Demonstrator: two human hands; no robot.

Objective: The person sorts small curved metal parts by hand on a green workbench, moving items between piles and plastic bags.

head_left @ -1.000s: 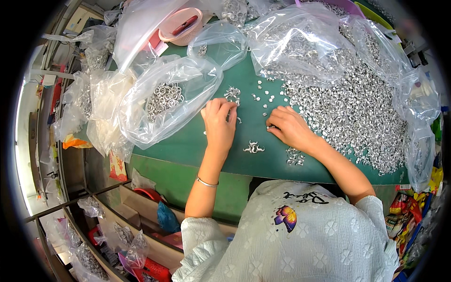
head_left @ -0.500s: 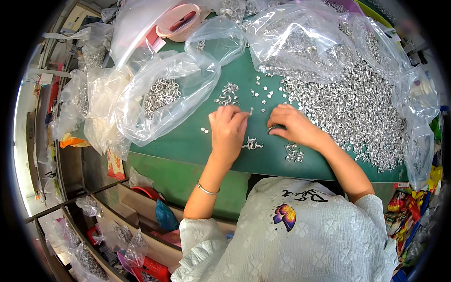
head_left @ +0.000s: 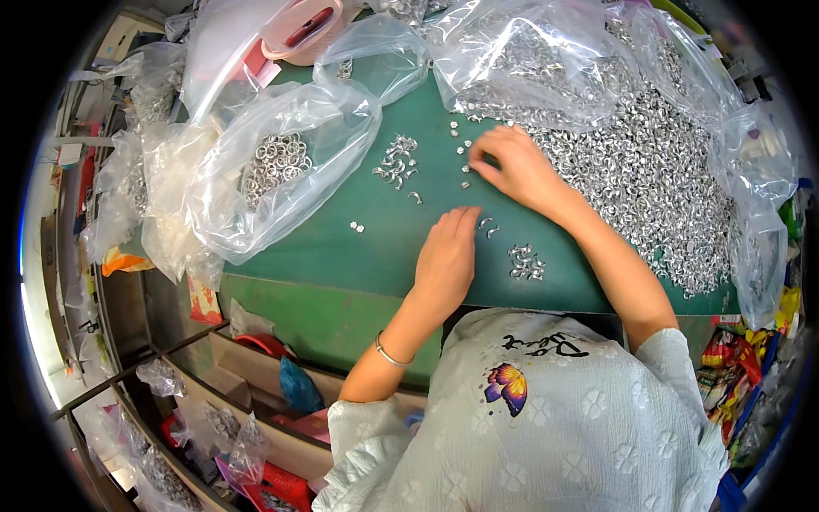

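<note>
My left hand (head_left: 447, 258) rests low over the green table (head_left: 341, 256), its fingers stretched out side by side. A few silver crescent pieces (head_left: 488, 227) lie beside its fingertips; whatever is under the palm is hidden. Farther up, my right hand (head_left: 517, 171) is bent over a loose row of small silver flower-shaped pieces (head_left: 466, 169), thumb and forefinger apart. A small cluster of silver crescent pieces (head_left: 526, 263) lies to the right of my left hand. Another loose group of silver pieces (head_left: 399, 159) sits farther left, with a single crescent piece (head_left: 415, 197) just below it.
A large heap of silver pieces (head_left: 648, 196) covers the table's right side, partly under clear plastic (head_left: 529, 60). At left, an open plastic bag (head_left: 328, 171) holds silver rings (head_left: 278, 166). A pink basket (head_left: 300, 41) stands behind it. Wooden compartments (head_left: 205, 375) lie below, at left.
My left hand has drawn back toward me and to the right, away from the upper-left group. My right hand has moved farther up to the flower-shaped pieces. The view has shifted slightly.
</note>
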